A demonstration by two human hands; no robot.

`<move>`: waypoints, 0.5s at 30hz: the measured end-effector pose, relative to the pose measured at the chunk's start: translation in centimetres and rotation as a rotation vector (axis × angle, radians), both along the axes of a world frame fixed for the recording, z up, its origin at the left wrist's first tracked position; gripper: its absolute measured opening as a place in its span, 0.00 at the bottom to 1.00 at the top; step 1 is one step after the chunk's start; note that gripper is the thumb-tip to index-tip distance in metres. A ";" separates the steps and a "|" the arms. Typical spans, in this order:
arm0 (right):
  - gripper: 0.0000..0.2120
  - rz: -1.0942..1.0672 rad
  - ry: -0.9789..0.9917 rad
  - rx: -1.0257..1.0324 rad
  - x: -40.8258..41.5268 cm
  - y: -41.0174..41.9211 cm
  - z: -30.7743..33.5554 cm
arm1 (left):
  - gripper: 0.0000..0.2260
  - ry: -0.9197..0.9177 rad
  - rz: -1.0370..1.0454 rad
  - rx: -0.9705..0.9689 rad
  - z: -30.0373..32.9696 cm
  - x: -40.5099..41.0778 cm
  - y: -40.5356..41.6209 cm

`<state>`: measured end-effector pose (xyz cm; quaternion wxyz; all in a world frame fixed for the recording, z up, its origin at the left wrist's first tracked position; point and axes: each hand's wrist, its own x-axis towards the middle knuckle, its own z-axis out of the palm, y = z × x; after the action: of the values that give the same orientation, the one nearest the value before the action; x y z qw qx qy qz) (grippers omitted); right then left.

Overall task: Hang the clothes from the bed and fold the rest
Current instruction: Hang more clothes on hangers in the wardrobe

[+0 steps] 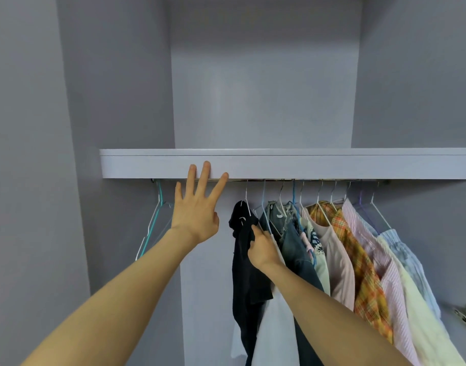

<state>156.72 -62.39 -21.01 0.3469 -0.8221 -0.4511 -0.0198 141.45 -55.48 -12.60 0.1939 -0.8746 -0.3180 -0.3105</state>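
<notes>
Inside a grey wardrobe, a black garment (pixel 243 260) hangs on a white hanger at the left end of a row of clothes. My right hand (pixel 263 249) pinches its shoulder fabric just below the hanger. My left hand (pixel 197 207) is raised with fingers spread straight, the fingertips against the front edge of the shelf (pixel 332 163) above the rail. To the right hang a denim piece (pixel 295 249), a pink top (pixel 337 262), an orange plaid shirt (pixel 364 273), a pink striped shirt (pixel 390 281) and pale garments (pixel 417 286).
Empty hangers (pixel 154 223), teal and white, hang at the rail's left end. Between them and the black garment the rail is bare. A white cloth (pixel 277 334) hangs below my right forearm. A metal hinge (pixel 465 314) shows at the right edge.
</notes>
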 end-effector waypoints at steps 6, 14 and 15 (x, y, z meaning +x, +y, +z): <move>0.31 0.042 0.132 -0.034 -1.0 -1.8 1.7 | 0.36 0.037 -0.040 -0.186 0.1 -1.4 -1.4; 0.25 0.021 -0.063 -0.034 -4.9 -7.3 -1.8 | 0.33 0.072 -0.012 -0.399 -4.6 -4.9 -6.0; 0.24 0.074 -0.048 0.003 -5.6 -8.2 -2.3 | 0.33 0.048 -0.008 -0.421 -5.4 -5.7 -6.9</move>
<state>151.11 -70.56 -23.34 0.3378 -0.8035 -0.4894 -0.0270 135.77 -62.36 -18.01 0.0130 -0.9042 -0.3676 -0.2169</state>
